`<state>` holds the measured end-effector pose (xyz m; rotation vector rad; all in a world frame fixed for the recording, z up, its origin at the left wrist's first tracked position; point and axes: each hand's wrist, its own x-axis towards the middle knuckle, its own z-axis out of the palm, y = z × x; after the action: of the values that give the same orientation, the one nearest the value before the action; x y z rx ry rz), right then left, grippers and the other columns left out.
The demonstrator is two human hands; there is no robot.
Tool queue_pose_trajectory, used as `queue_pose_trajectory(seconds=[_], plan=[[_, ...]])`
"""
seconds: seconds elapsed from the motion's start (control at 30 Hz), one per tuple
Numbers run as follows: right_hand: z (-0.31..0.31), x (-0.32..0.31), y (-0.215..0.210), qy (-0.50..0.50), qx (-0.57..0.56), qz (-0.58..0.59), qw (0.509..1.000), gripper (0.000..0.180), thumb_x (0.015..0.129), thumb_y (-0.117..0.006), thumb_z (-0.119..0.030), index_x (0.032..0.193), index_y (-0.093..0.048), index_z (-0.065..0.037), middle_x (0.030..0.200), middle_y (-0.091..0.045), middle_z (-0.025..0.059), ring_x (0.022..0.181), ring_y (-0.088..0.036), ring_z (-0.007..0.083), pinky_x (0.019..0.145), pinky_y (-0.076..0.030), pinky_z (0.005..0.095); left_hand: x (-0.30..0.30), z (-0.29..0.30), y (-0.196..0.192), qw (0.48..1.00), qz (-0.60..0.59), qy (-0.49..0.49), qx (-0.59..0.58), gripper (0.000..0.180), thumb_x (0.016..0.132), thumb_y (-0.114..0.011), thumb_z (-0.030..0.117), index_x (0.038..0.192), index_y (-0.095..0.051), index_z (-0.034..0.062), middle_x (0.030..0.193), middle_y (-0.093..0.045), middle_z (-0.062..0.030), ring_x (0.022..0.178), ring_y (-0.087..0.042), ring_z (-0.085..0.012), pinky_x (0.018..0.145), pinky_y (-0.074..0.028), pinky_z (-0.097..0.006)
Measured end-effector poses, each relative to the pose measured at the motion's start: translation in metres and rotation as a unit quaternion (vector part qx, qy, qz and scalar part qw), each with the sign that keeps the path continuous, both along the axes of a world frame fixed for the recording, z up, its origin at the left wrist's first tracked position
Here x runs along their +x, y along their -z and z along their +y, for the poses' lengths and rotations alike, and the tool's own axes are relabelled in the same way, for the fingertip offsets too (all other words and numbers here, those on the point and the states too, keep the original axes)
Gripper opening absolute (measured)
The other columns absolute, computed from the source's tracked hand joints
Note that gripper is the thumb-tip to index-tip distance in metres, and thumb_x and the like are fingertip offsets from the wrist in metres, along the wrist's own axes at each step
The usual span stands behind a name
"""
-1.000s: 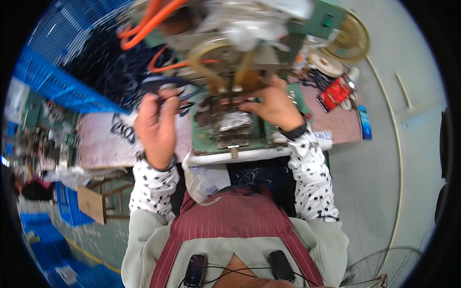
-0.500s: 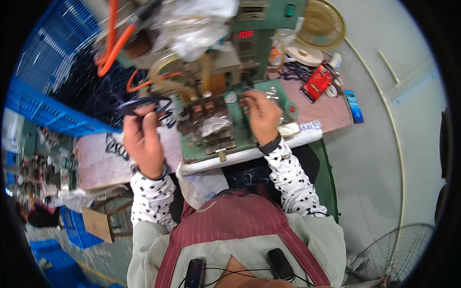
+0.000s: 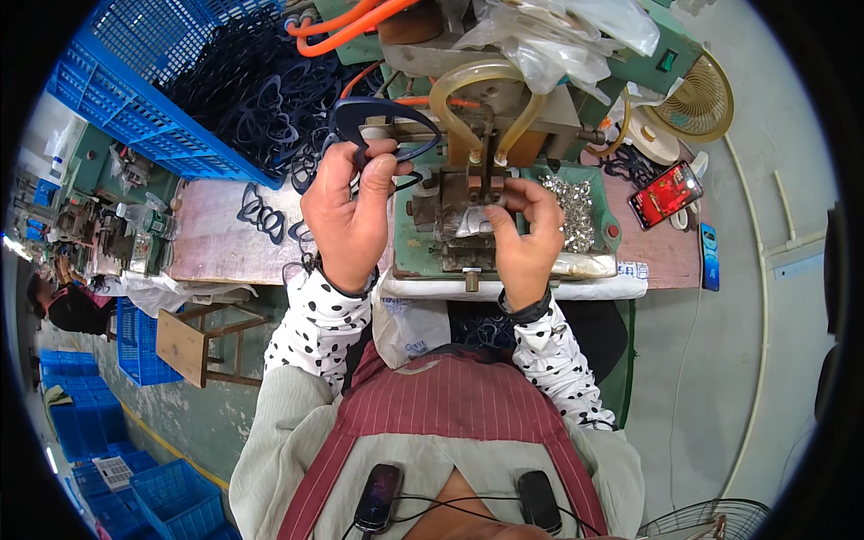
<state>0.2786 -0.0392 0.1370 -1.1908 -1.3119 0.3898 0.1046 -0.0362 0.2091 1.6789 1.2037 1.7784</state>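
My left hand pinches a dark blue, loop-shaped flat part between thumb and fingers, raised left of the machine's jig. The loop is apart from the jig. My right hand is at the metal jig of the green bench machine, its thumb and fingers curled together close beside two upright copper-coloured blocks. Anything tiny between those fingertips is hidden. Two yellowish hoses run down to the blocks. Just right of my right hand lies a heap of small shiny metal pieces on the green base.
A blue crate heaped with dark loops stands at the back left. Several loose loops lie on the pinkish table. At the right are a red-screened phone, a blue phone-like object and a fan. Orange hoses hang overhead.
My right hand has moved left from the metal pieces to the jig's blocks. My left hand, still holding the loop, has come closer to the jig. The whole view has shifted.
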Motion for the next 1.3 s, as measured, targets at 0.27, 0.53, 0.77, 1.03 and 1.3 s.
queue_pose_trajectory(seconds=[0.27, 0.53, 0.77, 1.03, 1.3], plan=[[0.001, -0.012, 0.003, -0.076, -0.033, 0.184, 0.979, 0.040, 0.076, -0.070, 0.007, 0.112, -0.052, 0.000, 0.090, -0.068, 0.0103, 0.081, -0.065, 0.0151, 0.082, -0.047, 0.0272, -0.001, 0.003, 0.004, 1.000, -0.002, 0.008, 0.015, 0.011, 0.094, -0.060, 0.006, 0.099, -0.060, -0.0039, 0.087, -0.068, -0.0091, 0.078, -0.070, -0.0153, 0.065, -0.051, -0.023], [-0.003, -0.012, 0.010, -0.087, -0.016, 0.162, 0.983, 0.043, 0.077, -0.074, 0.002, 0.112, -0.050, 0.001, 0.093, -0.066, 0.0121, 0.084, -0.065, 0.0160, 0.082, -0.048, 0.0270, -0.001, 0.002, 0.005, 0.999, 0.025, -0.008, 0.027, 0.010, 0.093, -0.061, 0.007, 0.099, -0.061, -0.0015, 0.083, -0.068, -0.0077, 0.075, -0.069, -0.0143, 0.064, -0.051, -0.023], [-0.002, -0.016, 0.009, -0.080, -0.008, 0.229, 0.970, 0.045, 0.077, -0.072, 0.006, 0.114, -0.047, 0.000, 0.093, -0.064, 0.0113, 0.085, -0.063, 0.0143, 0.082, -0.048, 0.0270, 0.000, 0.003, 0.005, 1.000, 0.009, 0.003, 0.025, 0.012, 0.095, -0.059, 0.010, 0.097, -0.061, -0.0018, 0.082, -0.068, -0.0076, 0.075, -0.069, -0.0136, 0.065, -0.051, -0.023], [0.002, -0.021, 0.015, -0.070, 0.025, 0.252, 0.965, 0.045, 0.078, -0.074, 0.004, 0.114, -0.047, 0.001, 0.093, -0.065, 0.0113, 0.085, -0.063, 0.0144, 0.081, -0.049, 0.0273, -0.005, -0.025, 0.025, 0.923, 0.271, 0.064, 0.265, 0.022, 0.077, -0.069, 0.005, 0.099, -0.064, 0.0012, 0.098, -0.069, -0.0094, 0.091, -0.067, -0.0224, 0.076, -0.053, -0.036], [0.031, 0.088, 0.047, 0.161, 0.011, -0.090, 0.983, 0.025, 0.080, -0.072, -0.007, 0.102, -0.064, -0.004, 0.093, -0.066, 0.0082, 0.088, -0.061, 0.0230, 0.081, -0.047, 0.0350, 0.033, -0.024, 0.074, 0.870, 0.307, 0.244, 0.300, 0.032, 0.083, -0.066, 0.007, 0.113, -0.063, -0.0015, 0.117, -0.065, -0.0180, 0.103, -0.066, -0.0300, 0.093, -0.052, -0.046]])
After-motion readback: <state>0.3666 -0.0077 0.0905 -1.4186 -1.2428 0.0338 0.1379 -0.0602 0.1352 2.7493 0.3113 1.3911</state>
